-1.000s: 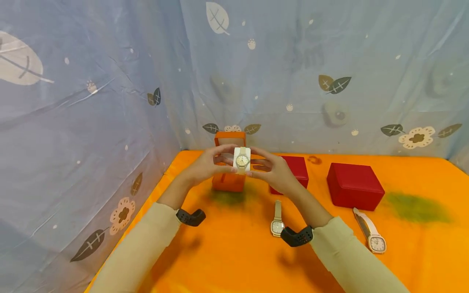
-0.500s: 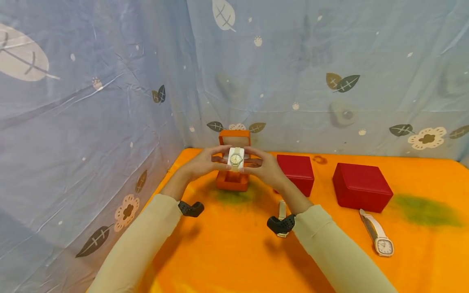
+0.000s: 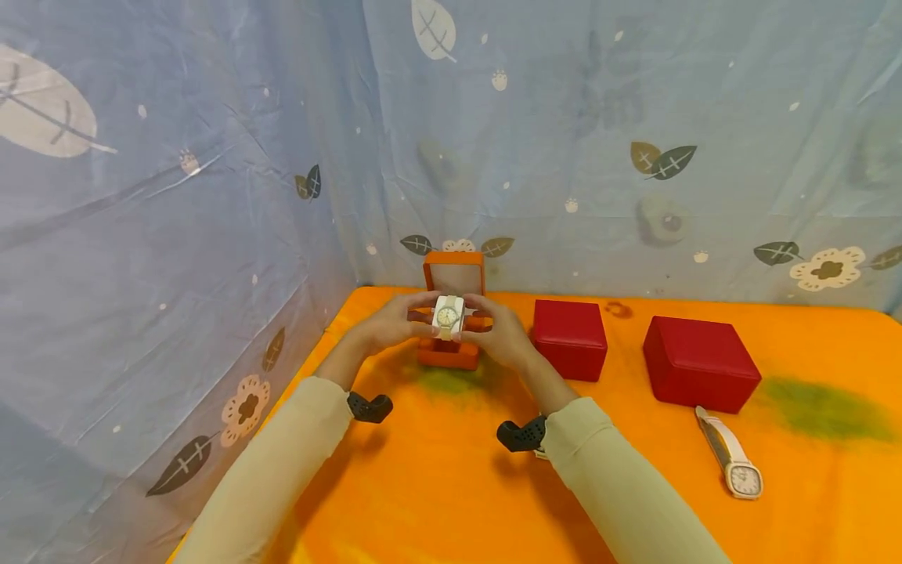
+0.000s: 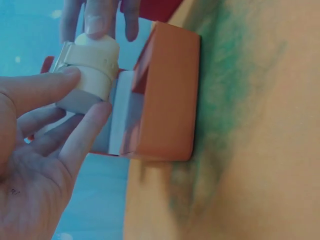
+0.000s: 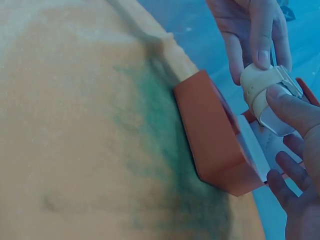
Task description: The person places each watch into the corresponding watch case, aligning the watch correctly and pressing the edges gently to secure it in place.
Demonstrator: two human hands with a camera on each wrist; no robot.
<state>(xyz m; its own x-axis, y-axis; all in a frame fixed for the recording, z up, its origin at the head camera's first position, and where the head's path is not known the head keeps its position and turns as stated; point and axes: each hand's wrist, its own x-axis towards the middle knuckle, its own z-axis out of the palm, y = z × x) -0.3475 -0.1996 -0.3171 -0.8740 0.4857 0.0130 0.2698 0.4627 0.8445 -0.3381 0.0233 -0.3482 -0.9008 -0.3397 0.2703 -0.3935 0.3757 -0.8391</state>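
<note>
A wristwatch with a pale dial and cream strap is wrapped round a white watch cushion. My left hand pinches one end of the cushion between thumb and fingers. At the other end, my right hand grips it, the thumb pressing near the strap in the right wrist view. Both hands hold the cushion tilted, dial toward the head camera, in front of and above an orange watch box. That box stands with its lid raised, showing a pale lining; its inside is partly hidden by the hands.
Two closed red boxes stand to the right on the orange cloth. A white-strapped watch lies before the farther one. Another watch is mostly hidden under my right wrist. A patterned curtain hangs behind.
Both hands have carried the watch on its cushion slightly left and lower, toward the orange box. My right forearm now covers most of the nearer loose watch. The head view has shifted slightly.
</note>
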